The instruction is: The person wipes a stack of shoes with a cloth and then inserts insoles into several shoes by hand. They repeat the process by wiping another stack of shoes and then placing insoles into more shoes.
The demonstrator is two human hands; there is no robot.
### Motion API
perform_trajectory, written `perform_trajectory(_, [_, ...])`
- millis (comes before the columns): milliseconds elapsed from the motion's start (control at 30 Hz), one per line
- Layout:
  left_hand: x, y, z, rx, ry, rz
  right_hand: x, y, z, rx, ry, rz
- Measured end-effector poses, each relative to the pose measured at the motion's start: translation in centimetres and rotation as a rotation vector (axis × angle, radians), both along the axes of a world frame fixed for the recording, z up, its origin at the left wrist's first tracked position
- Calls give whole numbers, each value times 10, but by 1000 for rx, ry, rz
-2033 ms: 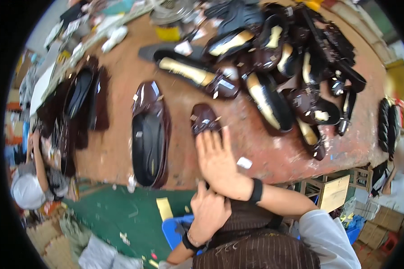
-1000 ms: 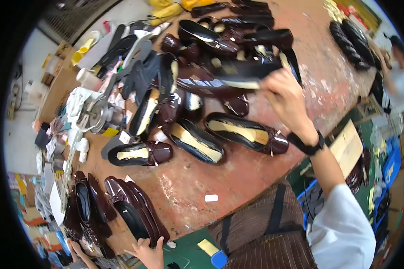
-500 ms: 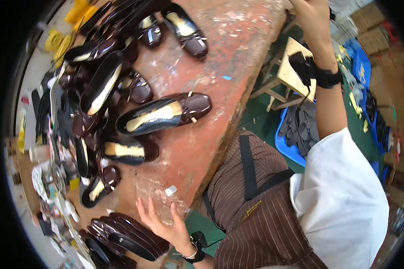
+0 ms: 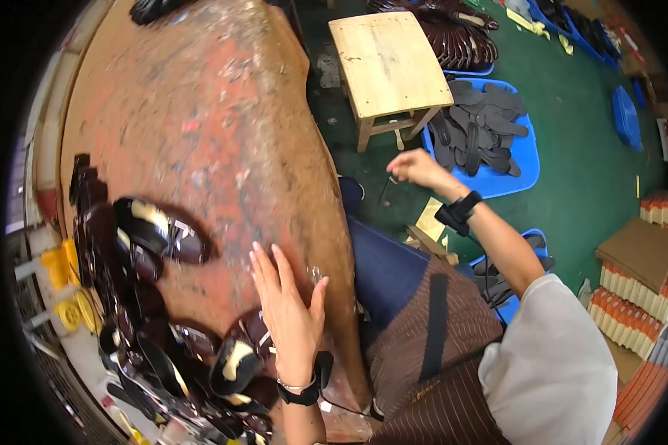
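My left hand point(image 4: 289, 319) is open above the red-brown worktable point(image 4: 215, 133), fingers stretched and thumb apart, holding nothing. Close to its left lies a dark patent shoe point(image 4: 237, 363) with a pale insole. Another glossy dark brown shoe point(image 4: 163, 230) with a bow stands farther up the table, next to a dense heap of similar shoes. My right hand point(image 4: 423, 170) hangs beyond the table's right edge, over the green floor, between the wooden stool and my lap. Its fingers are curled together; whatever may be inside them is hidden.
A wooden stool point(image 4: 393, 63) stands right of the table. Beside it a blue tray point(image 4: 527, 167) holds dark grey insole-shaped pieces, with stacked shoe parts point(image 4: 460, 41) behind. Cardboard point(image 4: 638, 252) and bundled pieces lie far right. Yellow reels point(image 4: 70, 311) sit past the table's left side.
My view has swung right, toward the stool and trays. My right hand has come down from the upper edge to beside the table, fingers now curled. My left hand stays open over the table.
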State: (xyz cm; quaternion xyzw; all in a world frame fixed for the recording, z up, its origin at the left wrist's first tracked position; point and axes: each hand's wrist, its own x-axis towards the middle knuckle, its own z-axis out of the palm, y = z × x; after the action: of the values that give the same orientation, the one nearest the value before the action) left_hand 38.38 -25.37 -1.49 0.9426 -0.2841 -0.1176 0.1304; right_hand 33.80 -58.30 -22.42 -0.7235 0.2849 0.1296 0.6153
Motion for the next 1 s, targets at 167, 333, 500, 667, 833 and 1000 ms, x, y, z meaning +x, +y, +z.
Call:
perform_trajectory(167, [22,-26,-26,85,36,26,11,0,-149,-105,361,90])
perform_trajectory(333, [41,-36,5,249,76,27,119,44,-242,-257,325,310])
perform_trajectory(500, [37,-25,1,303,166,83,199,89,-335,-309,302,414])
perform_trajectory(667, [38,-8,14,298,285,-31,383,259,-281,10,-56,364])
perform_trajectory(833, [54,-17,12,271,351,-56,420,411,-224,384,-249,343])
perform_trajectory(1000, [37,-15,1,274,303,9,373,461,-235,626,-204,209])
